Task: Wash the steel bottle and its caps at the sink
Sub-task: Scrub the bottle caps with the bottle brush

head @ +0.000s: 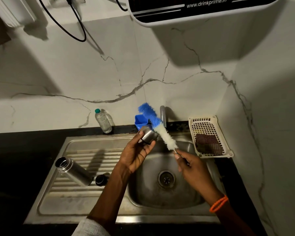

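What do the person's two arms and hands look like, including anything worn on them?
Both forearms are bare. The right wrist carries orange bangles behind the right hand. A pale, textured sleeve covers the left arm near the elbow, well back from the left hand. No rings or gloves show.

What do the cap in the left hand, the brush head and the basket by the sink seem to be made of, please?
Steel cap: seemingly brushed metal with a dull grey sheen.
Brush head: soft fuzzy fibres, blue above white, probably synthetic, on a thin handle, apparently wire.
Basket: off-white moulded plastic, judging by its matte lattice.
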